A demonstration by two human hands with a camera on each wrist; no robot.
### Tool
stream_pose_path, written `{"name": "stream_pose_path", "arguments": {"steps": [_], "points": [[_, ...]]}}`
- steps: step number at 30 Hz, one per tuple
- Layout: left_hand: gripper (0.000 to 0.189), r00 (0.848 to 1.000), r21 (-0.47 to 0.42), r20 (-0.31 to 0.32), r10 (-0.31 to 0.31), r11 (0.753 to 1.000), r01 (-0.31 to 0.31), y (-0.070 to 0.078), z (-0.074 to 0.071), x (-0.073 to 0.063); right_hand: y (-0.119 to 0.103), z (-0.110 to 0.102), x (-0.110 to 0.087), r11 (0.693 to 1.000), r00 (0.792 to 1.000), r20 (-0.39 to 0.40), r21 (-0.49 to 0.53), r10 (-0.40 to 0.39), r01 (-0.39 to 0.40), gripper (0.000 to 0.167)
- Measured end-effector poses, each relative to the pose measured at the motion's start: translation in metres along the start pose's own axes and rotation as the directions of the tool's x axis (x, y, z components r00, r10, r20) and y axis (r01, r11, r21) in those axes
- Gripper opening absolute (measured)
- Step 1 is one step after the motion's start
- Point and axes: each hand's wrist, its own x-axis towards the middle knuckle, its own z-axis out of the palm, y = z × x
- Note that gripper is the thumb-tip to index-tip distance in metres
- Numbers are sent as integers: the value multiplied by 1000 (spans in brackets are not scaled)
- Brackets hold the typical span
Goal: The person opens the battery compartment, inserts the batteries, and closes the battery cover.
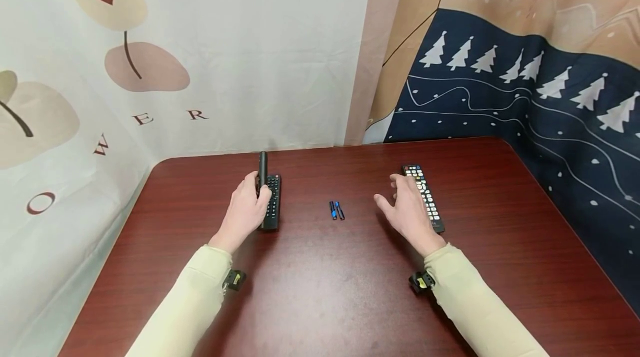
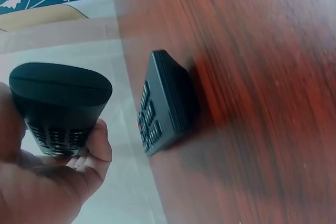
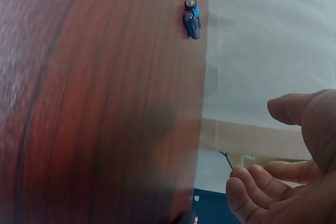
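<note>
A black remote control is gripped between the thumb and fingers of my left hand, raised and tilted on edge. The left wrist view shows its blunt end toward the camera. Just right of it a second black remote lies on the table, buttons up. Two small blue-and-black batteries lie side by side between the hands. My right hand, fingers relaxed and holding nothing, hovers over the left edge of a third remote with white buttons, partly covering it.
The dark red wooden table meets a pale printed curtain at the back and left. A navy cloth with white trees hangs along the right. Wrist cameras sit on both sleeves.
</note>
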Motion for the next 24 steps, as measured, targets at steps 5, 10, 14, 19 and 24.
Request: {"name": "stream_pose_path", "arguments": {"steps": [5, 10, 14, 19, 24], "points": [[50, 1000, -17, 23, -2, 1000, 3, 5, 6, -1, -5, 4, -1, 1000, 1000, 7, 9, -7, 7, 57], [52, 999, -30, 46, -6, 1000, 7, 8, 9, -2, -10, 9, -2, 999, 1000, 10, 35, -19, 18, 57], [51, 998, -65, 64, -10, 998, 15, 10, 12, -3, -14, 12, -3, 999, 1000, 16, 50, -19, 18, 56], [51, 997, -131, 76, -12, 991, 22, 13, 17, -4, -18, 17, -5, 998, 999, 22, 49, -38, 37, 55], [48, 995, -240, 101, -18, 970, 42, 18, 21, -5, -21, 23, -6, 996, 998, 33, 62, -61, 59, 53]]}}
